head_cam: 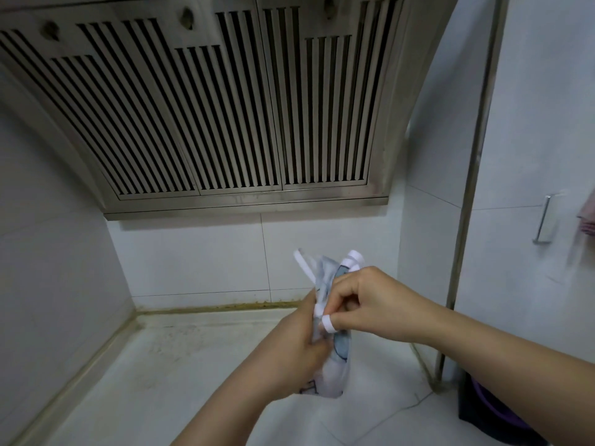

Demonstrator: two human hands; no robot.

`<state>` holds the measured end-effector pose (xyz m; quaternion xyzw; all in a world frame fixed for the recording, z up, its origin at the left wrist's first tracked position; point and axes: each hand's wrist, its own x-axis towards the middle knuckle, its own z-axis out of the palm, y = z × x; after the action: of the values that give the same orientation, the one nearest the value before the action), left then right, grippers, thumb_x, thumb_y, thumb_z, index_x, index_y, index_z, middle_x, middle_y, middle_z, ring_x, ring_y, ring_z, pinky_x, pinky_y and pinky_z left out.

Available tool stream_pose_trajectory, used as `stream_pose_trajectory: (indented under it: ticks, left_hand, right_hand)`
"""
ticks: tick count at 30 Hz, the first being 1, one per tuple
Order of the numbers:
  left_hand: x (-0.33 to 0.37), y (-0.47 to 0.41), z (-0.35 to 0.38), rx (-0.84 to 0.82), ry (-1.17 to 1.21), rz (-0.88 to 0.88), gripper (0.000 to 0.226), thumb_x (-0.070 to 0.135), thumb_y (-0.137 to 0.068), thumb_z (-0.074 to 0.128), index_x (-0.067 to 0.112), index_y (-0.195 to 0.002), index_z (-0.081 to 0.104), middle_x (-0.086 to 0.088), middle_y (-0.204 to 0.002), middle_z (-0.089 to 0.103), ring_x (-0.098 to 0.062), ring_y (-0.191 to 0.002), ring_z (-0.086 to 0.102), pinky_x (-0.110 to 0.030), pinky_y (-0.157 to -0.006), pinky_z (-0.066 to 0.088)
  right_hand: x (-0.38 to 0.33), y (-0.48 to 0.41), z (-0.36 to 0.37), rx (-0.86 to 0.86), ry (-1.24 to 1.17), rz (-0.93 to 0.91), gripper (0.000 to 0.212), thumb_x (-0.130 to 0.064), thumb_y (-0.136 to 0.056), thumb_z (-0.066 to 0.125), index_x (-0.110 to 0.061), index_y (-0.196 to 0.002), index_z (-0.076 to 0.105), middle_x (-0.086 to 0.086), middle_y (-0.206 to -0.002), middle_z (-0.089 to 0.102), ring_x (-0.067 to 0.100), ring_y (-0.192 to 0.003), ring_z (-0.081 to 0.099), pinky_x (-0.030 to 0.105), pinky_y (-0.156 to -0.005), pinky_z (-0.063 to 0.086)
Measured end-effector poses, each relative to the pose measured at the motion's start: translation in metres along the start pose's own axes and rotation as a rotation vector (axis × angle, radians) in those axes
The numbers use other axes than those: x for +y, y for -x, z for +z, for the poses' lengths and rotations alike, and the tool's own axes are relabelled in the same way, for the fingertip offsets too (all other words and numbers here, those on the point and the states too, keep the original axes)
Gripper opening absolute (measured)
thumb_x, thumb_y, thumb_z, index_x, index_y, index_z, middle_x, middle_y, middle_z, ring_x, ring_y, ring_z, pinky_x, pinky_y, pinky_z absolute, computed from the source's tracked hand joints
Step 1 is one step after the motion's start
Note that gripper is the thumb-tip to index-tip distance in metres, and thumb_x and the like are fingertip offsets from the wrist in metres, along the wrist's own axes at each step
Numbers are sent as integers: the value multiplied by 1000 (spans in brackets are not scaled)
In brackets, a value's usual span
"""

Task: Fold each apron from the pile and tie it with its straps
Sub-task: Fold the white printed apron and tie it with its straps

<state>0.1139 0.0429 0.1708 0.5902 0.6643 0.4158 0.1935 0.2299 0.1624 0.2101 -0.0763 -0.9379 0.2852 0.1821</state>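
Observation:
A folded apron (336, 365), pale with blue and dark print, stands upright as a narrow bundle in the air above a white counter (167, 381). My left hand (296, 346) grips the bundle from its left side. My right hand (360, 304) pinches a white strap (327, 325) at the bundle's middle. More white strap loops (304, 263) stick out at the bundle's top. No pile of aprons is in view.
A steel range hood (225, 101) with slotted filters hangs above the back wall. White tiled walls close the left and back. A metal pole (473, 188) runs down the right; a wall hook and pink cloth (587, 217) lie beyond it. A dark bin (489, 410) sits lower right.

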Motion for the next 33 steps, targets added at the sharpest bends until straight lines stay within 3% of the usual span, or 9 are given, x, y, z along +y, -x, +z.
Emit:
stream_pose_trajectory:
  ticks: [3, 5, 8, 12, 15, 18, 22, 28, 33]
  left_hand:
    - [-2, -2, 9, 42, -122, -19, 60, 14, -92, 44, 49, -138, 27, 26, -110, 57, 10, -97, 55, -10, -76, 46]
    - [-5, -4, 11, 86, -115, -31, 50, 18, -93, 46, 48, -132, 35, 24, -106, 60, 11, -93, 56, -7, -71, 44]
    - [-8, -6, 13, 111, -30, -77, 30, 23, -95, 50, 47, -112, 48, 26, -97, 60, 20, -88, 53, -2, -67, 40]
    - [-15, -8, 18, 118, -17, -92, 26, 25, -95, 52, 40, -115, 55, 27, -93, 62, 19, -88, 55, -2, -65, 39]
    - [-17, -10, 18, 111, -47, -101, 21, 27, -94, 53, 35, -114, 56, 19, -101, 64, 8, -92, 57, -2, -66, 39]
    - [-19, -10, 19, 109, -34, -108, 17, 27, -94, 54, 41, -104, 54, 23, -94, 61, 12, -87, 55, -2, -65, 38]
    - [-17, -7, 22, 73, 11, -109, 24, 25, -94, 53, 44, -108, 55, 25, -90, 61, 10, -92, 58, -4, -65, 39]
    - [-20, -10, 26, 71, 35, -130, 14, 29, -94, 52, 39, -88, 59, 15, -75, 61, 13, -60, 52, -7, -51, 35]
    - [-23, -11, 29, 81, 244, -212, 13, 38, -95, 53, 34, -104, 61, 12, -100, 69, 2, -89, 64, -20, -79, 51]
  right_hand:
    - [-2, 1, 3, -31, -47, 102, 5, -17, -80, 72, -17, -76, 72, -30, -44, 50, -12, -72, 49, 3, -67, 32]
    - [0, -1, 8, 2, -67, 154, 14, -23, -79, 72, -27, -66, 70, -26, -46, 52, -7, -85, 42, 9, -80, 31]
    - [5, -5, 13, 46, -253, 293, 25, -30, -81, 70, -30, -56, 68, -15, -50, 56, 0, -89, 39, 17, -76, 39]
    - [5, -9, 19, 45, -266, 378, 35, -37, -82, 65, -23, -50, 60, -16, -37, 48, -5, -114, 34, 27, -97, 39]
    - [-1, -12, 19, 44, -297, 428, 43, -43, -80, 62, -19, -47, 48, -11, -33, 38, 8, -97, 48, 24, -70, 44]
    - [-8, -16, 14, -25, -341, 471, 47, -59, -75, 58, -18, -51, 60, -5, -44, 48, 13, -73, 55, 22, -58, 42]
    - [-12, -24, 2, -271, -418, 546, 77, -80, -74, 38, -10, -70, 71, 14, -67, 66, 17, -50, 39, 22, -49, 33]
    - [-20, -43, -4, -170, -260, 427, 45, -37, -99, 40, -9, -77, 68, 4, -75, 72, 10, -42, 46, 24, -57, 41]
    - [-30, -46, -9, -37, -37, 176, 21, -29, -94, 54, -16, -95, 71, -10, -96, 71, 4, -70, 64, 21, -69, 51]
